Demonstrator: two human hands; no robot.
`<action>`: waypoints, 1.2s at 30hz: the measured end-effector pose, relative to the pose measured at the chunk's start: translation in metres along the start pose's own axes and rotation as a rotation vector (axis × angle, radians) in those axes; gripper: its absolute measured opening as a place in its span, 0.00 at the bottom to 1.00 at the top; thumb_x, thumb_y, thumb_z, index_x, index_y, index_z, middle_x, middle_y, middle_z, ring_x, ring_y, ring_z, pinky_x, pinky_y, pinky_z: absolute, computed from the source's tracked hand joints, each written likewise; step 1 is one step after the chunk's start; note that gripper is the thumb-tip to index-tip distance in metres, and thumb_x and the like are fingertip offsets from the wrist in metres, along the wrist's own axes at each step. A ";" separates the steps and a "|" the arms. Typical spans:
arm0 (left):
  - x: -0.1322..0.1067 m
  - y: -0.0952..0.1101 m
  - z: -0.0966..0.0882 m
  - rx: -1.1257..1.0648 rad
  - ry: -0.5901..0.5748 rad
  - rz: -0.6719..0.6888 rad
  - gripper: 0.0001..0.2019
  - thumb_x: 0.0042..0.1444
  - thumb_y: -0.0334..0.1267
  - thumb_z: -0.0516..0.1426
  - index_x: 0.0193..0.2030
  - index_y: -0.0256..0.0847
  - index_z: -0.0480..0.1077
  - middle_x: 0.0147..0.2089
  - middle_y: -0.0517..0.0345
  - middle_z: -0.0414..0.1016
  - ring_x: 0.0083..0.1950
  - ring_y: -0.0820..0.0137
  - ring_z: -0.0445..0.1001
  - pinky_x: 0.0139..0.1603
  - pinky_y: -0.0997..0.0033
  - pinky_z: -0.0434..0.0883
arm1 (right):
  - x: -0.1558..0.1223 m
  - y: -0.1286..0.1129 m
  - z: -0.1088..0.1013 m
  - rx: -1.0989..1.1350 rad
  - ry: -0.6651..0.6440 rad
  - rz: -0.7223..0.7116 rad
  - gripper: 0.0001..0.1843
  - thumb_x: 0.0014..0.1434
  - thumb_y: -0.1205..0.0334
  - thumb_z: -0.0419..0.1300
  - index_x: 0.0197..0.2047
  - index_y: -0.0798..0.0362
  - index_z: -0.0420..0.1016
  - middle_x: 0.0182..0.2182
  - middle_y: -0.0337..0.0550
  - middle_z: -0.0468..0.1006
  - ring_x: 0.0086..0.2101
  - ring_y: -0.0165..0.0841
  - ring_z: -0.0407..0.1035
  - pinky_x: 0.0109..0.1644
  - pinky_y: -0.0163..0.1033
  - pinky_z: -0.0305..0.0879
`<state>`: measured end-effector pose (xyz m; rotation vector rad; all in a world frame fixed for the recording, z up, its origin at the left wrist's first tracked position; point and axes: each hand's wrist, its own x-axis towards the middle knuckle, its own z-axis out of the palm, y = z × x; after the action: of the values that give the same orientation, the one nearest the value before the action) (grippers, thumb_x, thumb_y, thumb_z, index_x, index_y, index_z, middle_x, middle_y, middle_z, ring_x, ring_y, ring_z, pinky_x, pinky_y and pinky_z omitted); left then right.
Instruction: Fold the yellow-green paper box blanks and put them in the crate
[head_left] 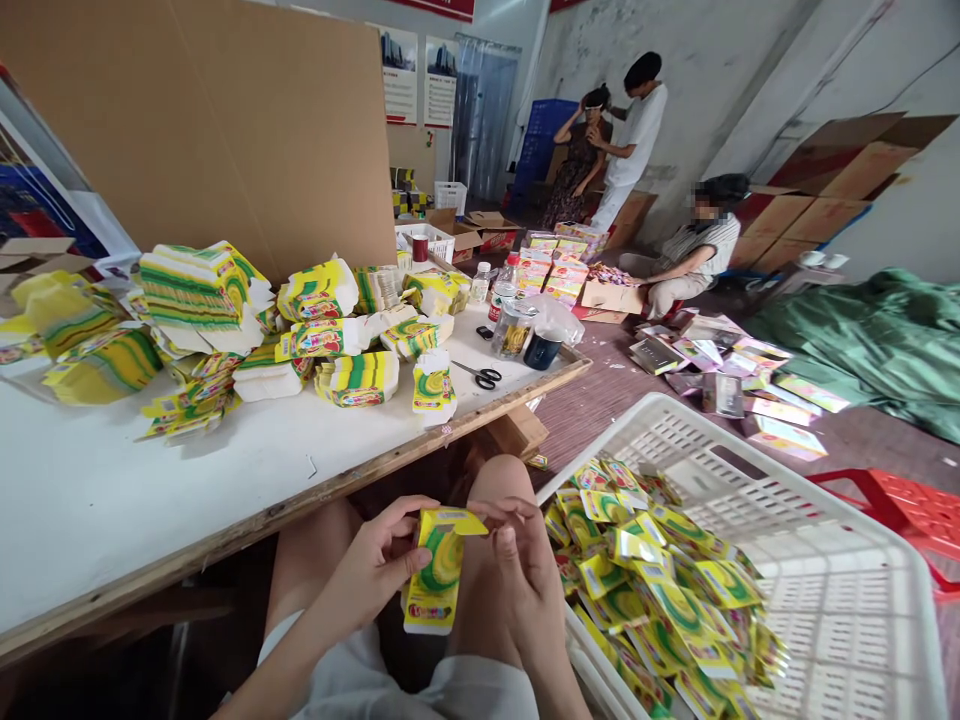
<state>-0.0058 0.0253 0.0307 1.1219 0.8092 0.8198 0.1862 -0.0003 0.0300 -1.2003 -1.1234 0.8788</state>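
Above my lap, my left hand grips a small yellow and green paper carton along its left side, thumb on the front. The carton's top flap is folded out to the right. My right hand is curled at the end of that flap, its fingertips on it; how firmly they pinch is partly hidden. To the right stands a white plastic basket holding a heap of similar yellow cartons. Stacks of flat yellow and green cartons lie on the white table, with one small bundle near its edge.
Black scissors, a dark mug and bottles stand or lie at the table's right end. A large cardboard sheet rises behind the stacks. A red crate is beyond the basket. Several people are farther back.
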 end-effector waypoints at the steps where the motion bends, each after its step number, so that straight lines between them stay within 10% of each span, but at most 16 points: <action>1: 0.000 -0.001 0.000 0.033 0.011 0.013 0.25 0.58 0.42 0.64 0.61 0.44 0.67 0.52 0.47 0.80 0.49 0.59 0.80 0.47 0.64 0.75 | 0.002 -0.001 -0.001 -0.015 -0.012 -0.002 0.18 0.67 0.46 0.53 0.44 0.47 0.79 0.38 0.46 0.81 0.41 0.41 0.75 0.49 0.46 0.72; 8: -0.001 -0.009 0.003 0.203 0.091 0.058 0.22 0.61 0.42 0.61 0.61 0.45 0.69 0.57 0.47 0.78 0.52 0.58 0.79 0.49 0.65 0.76 | 0.008 0.000 0.001 -0.280 -0.266 0.094 0.23 0.53 0.55 0.68 0.53 0.50 0.79 0.26 0.38 0.76 0.23 0.33 0.66 0.26 0.36 0.63; 21: -0.004 -0.006 0.004 0.164 0.050 0.060 0.24 0.62 0.42 0.59 0.64 0.43 0.64 0.56 0.46 0.79 0.54 0.58 0.78 0.52 0.64 0.74 | 0.000 0.017 0.016 -0.404 -0.127 0.068 0.19 0.55 0.62 0.62 0.51 0.51 0.73 0.33 0.42 0.81 0.30 0.39 0.75 0.34 0.40 0.71; 27: 0.001 -0.001 0.006 0.032 0.102 -0.005 0.25 0.56 0.41 0.65 0.60 0.42 0.67 0.49 0.49 0.83 0.43 0.62 0.81 0.42 0.68 0.76 | 0.005 0.014 0.006 -0.117 -0.181 0.082 0.17 0.62 0.51 0.61 0.50 0.51 0.80 0.41 0.49 0.83 0.44 0.43 0.77 0.47 0.43 0.73; 36: 0.021 -0.003 0.030 0.137 0.034 0.131 0.17 0.61 0.41 0.60 0.56 0.41 0.71 0.49 0.49 0.82 0.47 0.62 0.81 0.46 0.68 0.76 | 0.010 0.020 -0.005 0.212 -0.001 0.184 0.12 0.51 0.53 0.72 0.34 0.51 0.82 0.29 0.42 0.81 0.30 0.36 0.75 0.35 0.39 0.73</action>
<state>0.0304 0.0297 0.0323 1.2962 0.8370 0.9051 0.1946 0.0112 0.0124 -1.1388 -0.9050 1.1099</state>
